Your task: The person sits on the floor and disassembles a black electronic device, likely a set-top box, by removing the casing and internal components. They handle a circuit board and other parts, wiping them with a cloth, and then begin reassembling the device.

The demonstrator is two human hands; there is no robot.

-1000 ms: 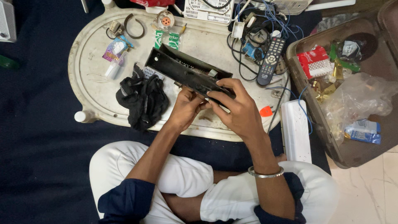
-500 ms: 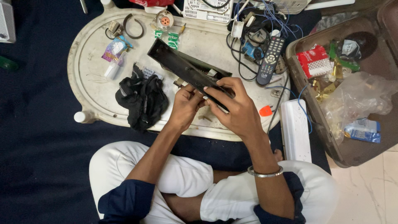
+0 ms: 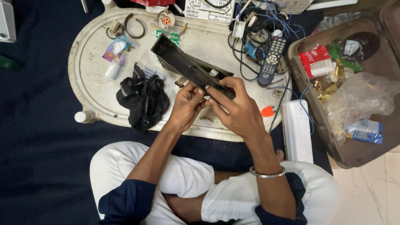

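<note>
A white oval table (image 3: 89, 62) lay on the dark floor, with a brown bin (image 3: 308, 100) of wrappers at its right edge. Over the table, a long black casing (image 3: 183, 64) was tilted and lifted — the right hand (image 3: 235, 108) clenched around its near end, the left hand (image 3: 185, 104) pinching just beside it. A black cloth (image 3: 143, 98) lay left of the hands, a remote (image 3: 271, 60) beyond them — cables crowding the far edge.

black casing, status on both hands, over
Left hand and right hand both gripping long black casing, tilted above white tray. Black cloth beside left hand.
</note>
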